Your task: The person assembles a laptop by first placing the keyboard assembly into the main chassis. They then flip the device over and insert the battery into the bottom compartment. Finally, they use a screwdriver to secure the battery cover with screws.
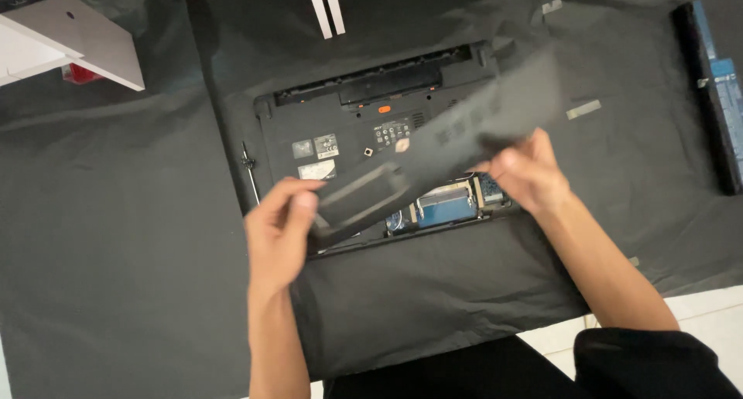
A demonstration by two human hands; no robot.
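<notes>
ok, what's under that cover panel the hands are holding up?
Under the cover panel, the open bay of the laptop shows a blue-labelled flat module and circuit board. The panel itself and both hands hide the rest of the bay.

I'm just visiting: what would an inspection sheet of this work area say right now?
Surface: black cloth spread over a pale tiled floor.
Job's things: laptop lying bottom up, battery slot empty; long black cover panel lifted off it, blue parts exposed beneath.
Clutter: screwdriver left of the laptop; battery at the far right.
Hands: left hand and right hand each grip one end of the panel.
Cables: nothing seen.
Surroundings: white furniture at top left.
</notes>
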